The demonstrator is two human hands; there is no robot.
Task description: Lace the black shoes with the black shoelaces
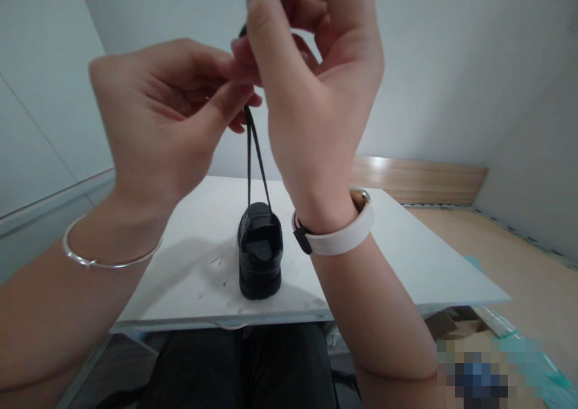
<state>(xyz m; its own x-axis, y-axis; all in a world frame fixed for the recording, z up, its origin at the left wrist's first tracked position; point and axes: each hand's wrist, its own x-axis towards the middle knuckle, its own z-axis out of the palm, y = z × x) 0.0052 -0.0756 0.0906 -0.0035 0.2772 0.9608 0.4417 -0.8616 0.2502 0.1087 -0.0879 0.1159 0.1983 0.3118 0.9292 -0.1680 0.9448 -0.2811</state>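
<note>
A black shoe (259, 282) stands on the white table (194, 300), its heel toward me. Two strands of its black shoelace (248, 162) rise taut from the shoe's front to my raised hands. My left hand (167, 108) pinches the lace between thumb and fingers. Right beside it and partly in front, my right hand (320, 78) is closed, fingers curled and thumb pressed in. Small dark bits show by the right thumb and fingertips, apparently the upper part of the lace, though most of it is hidden behind the fingers.
Small dark crumbs (219, 264) lie left of the shoe. A wooden board (419, 180) runs along the back wall at right. Below the table's right edge is an open cardboard box (456, 324) with clear plastic. My dark-clothed legs (244, 367) are under the front edge.
</note>
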